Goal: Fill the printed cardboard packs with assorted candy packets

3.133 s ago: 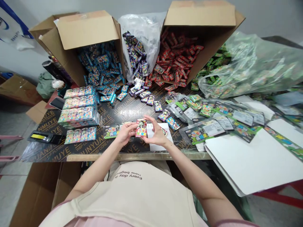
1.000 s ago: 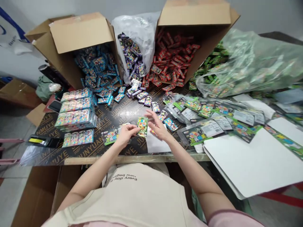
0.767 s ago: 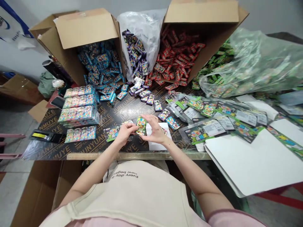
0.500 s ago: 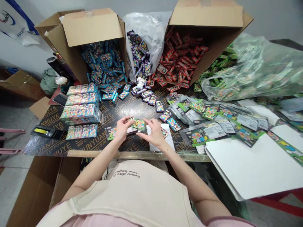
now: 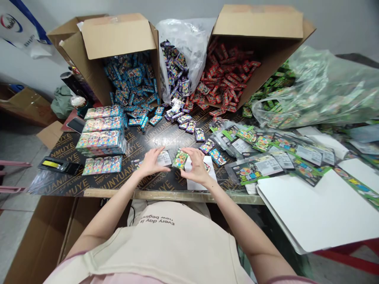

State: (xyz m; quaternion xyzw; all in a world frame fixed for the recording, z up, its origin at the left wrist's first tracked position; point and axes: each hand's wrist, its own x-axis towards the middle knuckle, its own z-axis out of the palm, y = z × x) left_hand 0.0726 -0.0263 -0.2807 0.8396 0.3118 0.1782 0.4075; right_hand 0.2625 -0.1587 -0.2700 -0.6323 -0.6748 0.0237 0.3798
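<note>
My left hand (image 5: 150, 162) is on the left, fingers stretched and thumb apart. It hovers over or rests on a flat dark packet (image 5: 164, 158) with a white printed label. Part of that packet is hidden by the hand. To its right, my right hand (image 5: 196, 165) curves round a small green printed box (image 5: 180, 158), fingers at its upper end and thumb near its lower end. A white sheet (image 5: 197, 183) lies partly under my right hand, with a small red printed box partly covered there. Small purple boxes (image 5: 207, 146) and a blue box (image 5: 217, 157) lie just beyond.
Wrapped multipacks (image 5: 102, 138) are stacked at left, near a black tape-like tool (image 5: 59, 165). Behind stand a carton (image 5: 118, 35) of blue boxes, a clear bag of purple ones and a carton (image 5: 257, 21) of red ones. Flat packets (image 5: 257, 167) and white boards (image 5: 319, 209) lie at right.
My hands have moved apart from the green box they both held. The box has shifted slightly right and tilted, staying by my right hand. The labelled packet now shows beside my left hand.
</note>
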